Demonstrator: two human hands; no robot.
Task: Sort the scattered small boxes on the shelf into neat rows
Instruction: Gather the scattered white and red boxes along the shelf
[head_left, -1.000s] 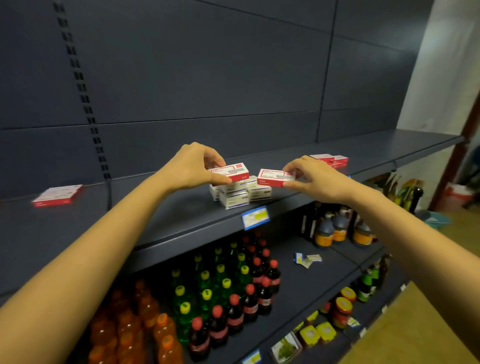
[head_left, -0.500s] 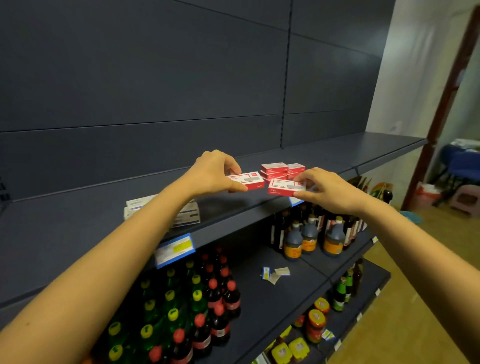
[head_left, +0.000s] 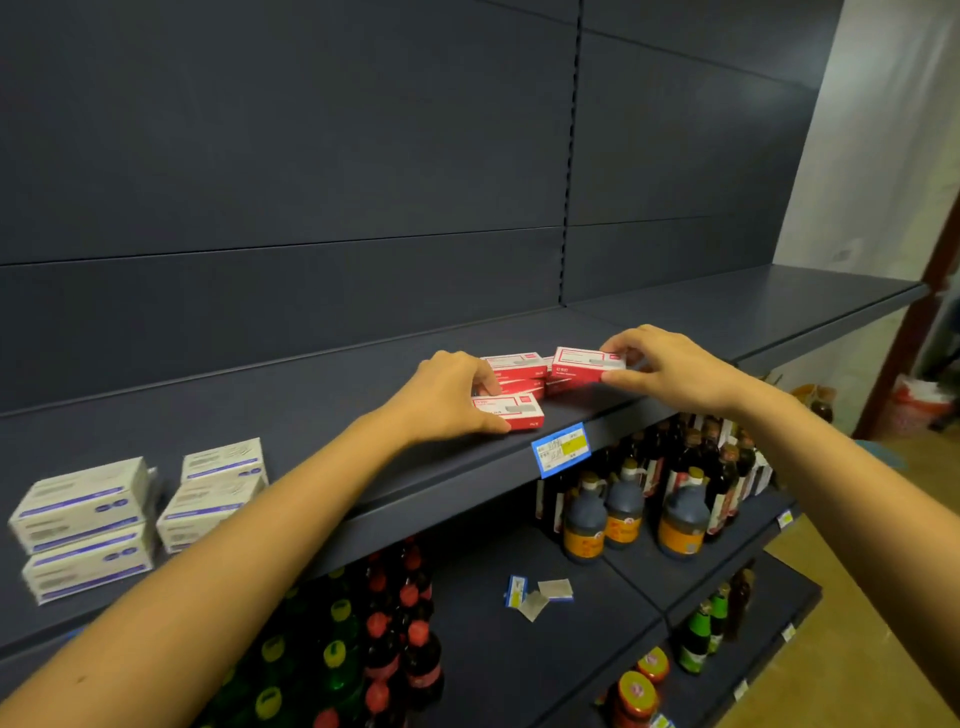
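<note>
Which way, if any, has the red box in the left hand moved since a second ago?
Yes. The red box in the left hand went right along the shelf, from above the white boxes to beside the red stack.

Nothing legible. On the blue price tag (head_left: 561, 449): a yellow patch and dark digits, too blurred to read. Just above the tag, on the front red box (head_left: 511, 410): white print, unreadable. Up and right of the tag, on the upper red box (head_left: 579, 364): white print and a short code on the side face, characters unclear. Far left of the tag, on the white boxes (head_left: 83, 501): purple bands, wording blurred. Below the tag, on the dark jugs (head_left: 584, 519): orange labels, unreadable.
</note>
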